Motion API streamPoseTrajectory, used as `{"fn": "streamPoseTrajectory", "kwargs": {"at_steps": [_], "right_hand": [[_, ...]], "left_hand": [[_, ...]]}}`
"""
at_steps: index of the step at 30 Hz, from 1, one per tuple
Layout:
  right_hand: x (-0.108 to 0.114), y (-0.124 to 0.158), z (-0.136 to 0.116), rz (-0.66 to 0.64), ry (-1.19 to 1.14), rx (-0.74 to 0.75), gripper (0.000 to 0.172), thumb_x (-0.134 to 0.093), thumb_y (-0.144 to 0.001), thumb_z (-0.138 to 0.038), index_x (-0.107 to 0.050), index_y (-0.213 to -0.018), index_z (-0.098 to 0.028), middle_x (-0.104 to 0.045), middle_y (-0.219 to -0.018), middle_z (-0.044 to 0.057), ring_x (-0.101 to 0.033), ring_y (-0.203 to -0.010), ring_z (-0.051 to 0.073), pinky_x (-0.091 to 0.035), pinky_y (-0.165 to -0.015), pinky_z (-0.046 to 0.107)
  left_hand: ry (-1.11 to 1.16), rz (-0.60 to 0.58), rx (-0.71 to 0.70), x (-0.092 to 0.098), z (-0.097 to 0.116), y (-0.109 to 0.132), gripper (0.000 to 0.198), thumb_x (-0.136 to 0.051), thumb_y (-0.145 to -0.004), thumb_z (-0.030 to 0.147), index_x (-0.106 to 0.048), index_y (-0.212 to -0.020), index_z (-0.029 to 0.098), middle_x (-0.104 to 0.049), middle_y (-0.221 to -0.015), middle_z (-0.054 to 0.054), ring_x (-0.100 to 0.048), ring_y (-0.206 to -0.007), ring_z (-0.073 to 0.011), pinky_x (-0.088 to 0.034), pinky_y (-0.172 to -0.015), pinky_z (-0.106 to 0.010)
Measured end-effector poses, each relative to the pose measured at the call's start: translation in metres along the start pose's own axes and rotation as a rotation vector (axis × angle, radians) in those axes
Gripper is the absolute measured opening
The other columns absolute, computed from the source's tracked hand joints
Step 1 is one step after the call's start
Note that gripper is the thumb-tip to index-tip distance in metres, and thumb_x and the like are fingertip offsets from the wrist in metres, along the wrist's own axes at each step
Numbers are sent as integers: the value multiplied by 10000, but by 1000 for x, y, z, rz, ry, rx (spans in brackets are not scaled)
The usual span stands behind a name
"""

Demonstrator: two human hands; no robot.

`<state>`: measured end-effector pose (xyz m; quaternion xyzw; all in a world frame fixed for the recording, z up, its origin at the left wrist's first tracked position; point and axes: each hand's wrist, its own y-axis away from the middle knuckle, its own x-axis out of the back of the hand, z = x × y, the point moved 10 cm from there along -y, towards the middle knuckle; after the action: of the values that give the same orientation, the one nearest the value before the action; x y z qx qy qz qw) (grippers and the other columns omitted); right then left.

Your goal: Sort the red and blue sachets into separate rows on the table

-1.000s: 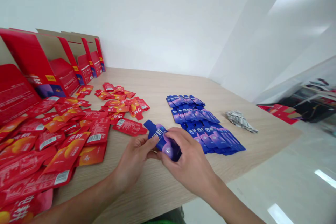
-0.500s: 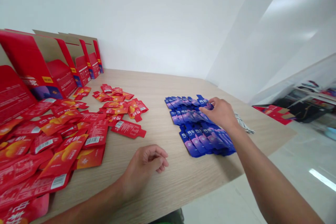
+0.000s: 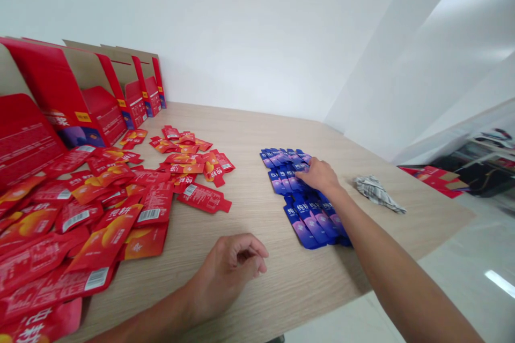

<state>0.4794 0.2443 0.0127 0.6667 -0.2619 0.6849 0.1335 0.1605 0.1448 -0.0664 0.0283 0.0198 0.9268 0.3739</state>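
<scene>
"What's different now?"

"My left hand (image 3: 231, 268) is alone at the near middle of the table (image 3: 233, 123), loosely curled and empty."

"And the blue packs (image 3: 316, 222)?"

"They lie in overlapping rows at the right. A second ago both my hands had one at the near middle; now my right hand (image 3: 319, 174) is out over the rows, partly closed, fingertips on or just above them. Whether it pinches a pack I can't quite tell, as the fingers cover it."

"The red packs (image 3: 151, 206)?"

"Still spread at the left, unmoved."
</scene>
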Motion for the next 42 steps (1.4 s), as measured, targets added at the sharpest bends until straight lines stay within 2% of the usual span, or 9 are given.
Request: {"fn": "streamPoseTrajectory", "kwargs": {"at_steps": [10, 17, 20, 24, 30, 33, 37, 39, 42], "right_hand": [[-12, 3, 5, -101, 13, 0, 757, -683, -922, -679, -592, -1412, -109, -690, -1370, 237, -673, -1290, 370, -529, -1029, 437], [3, 18, -2, -96, 33, 13, 744, -625, -984, -639, -537, -1488, -98, -637, -1433, 262, -610, -1350, 427, -513, -1063, 535], [19, 36, -24, -6, 24, 113, 696, -628, -989, -587, -544, -1486, -107, -621, -1445, 261, -597, -1340, 463, -514, -1052, 593], [31, 88, -83, 104, -177, 444, 612, -663, -969, -485, -586, -1435, -96, -655, -1410, 228, -612, -1330, 399, -489, -1129, 535], [21, 191, -150, 123, -482, 815, 576, -624, -1003, -521, -540, -1441, -157, -648, -1402, 188, -627, -1312, 349, -519, -1126, 533], [10, 218, -160, 122, -557, 870, 584, -603, -1024, -493, -463, -1496, -177, -600, -1456, 192, -593, -1363, 348, -520, -1139, 554], [-3, 231, -161, 114, -599, 863, 635, -589, -1038, -519, -395, -1543, -186, -540, -1515, 211, -546, -1419, 355, -499, -1173, 592], [-9, 234, -163, 111, -591, 860, 660, -578, -1044, -528, -362, -1563, -183, -515, -1535, 223, -532, -1435, 361, -495, -1179, 605], [-16, 241, -170, 128, -576, 901, 674, -557, -1059, -500, -302, -1593, -177, -487, -1557, 239, -507, -1461, 370, -495, -1178, 623]], "left_hand": [[-125, -27, 0, -3, 4, 2, 149, -607, -809, 232, -743, -837, 177, -767, -775, -23, -660, -726, -175, -438, -659, -275], [-144, -34, 1, -4, 4, 3, 157, -609, -817, 204, -756, -867, 175, -758, -768, -16, -658, -718, -170, -435, -649, -268], [-200, -36, -33, -7, 2, 2, 193, -591, -813, 144, -766, -890, 166, -773, -781, -21, -650, -684, -155, -428, -621, -253], [-332, -34, -130, -12, 7, 3, 257, -560, -846, 95, -777, -972, 150, -794, -834, -47, -685, -692, -154, -472, -632, -237], [-817, -219, -350, -30, 55, 40, 114, -601, -917, 151, -701, -877, 188, -797, -922, -61, -750, -884, -227, -578, -864, -315], [-950, -123, -333, -3, 78, 72, 92, -640, -964, 238, -702, -1025, 207, -796, -1065, -65, -754, -1007, -257, -593, -991, -388], [-1082, 326, -358, 80, 97, 128, 311, -693, -970, 338, -688, -1266, 243, -740, -1326, -102, -664, -1304, -298, -540, -1150, -466], [-1149, 495, -302, 125, 90, 154, 387, -700, -971, 451, -690, -1312, 269, -679, -1450, -113, -627, -1369, -325, -548, -1146, -504], [-1203, 604, -194, 174, 78, 173, 498, -662, -970, 582, -681, -1377, 296, -626, -1531, -112, -605, -1401, -356, -522, -1167, -575]]}}
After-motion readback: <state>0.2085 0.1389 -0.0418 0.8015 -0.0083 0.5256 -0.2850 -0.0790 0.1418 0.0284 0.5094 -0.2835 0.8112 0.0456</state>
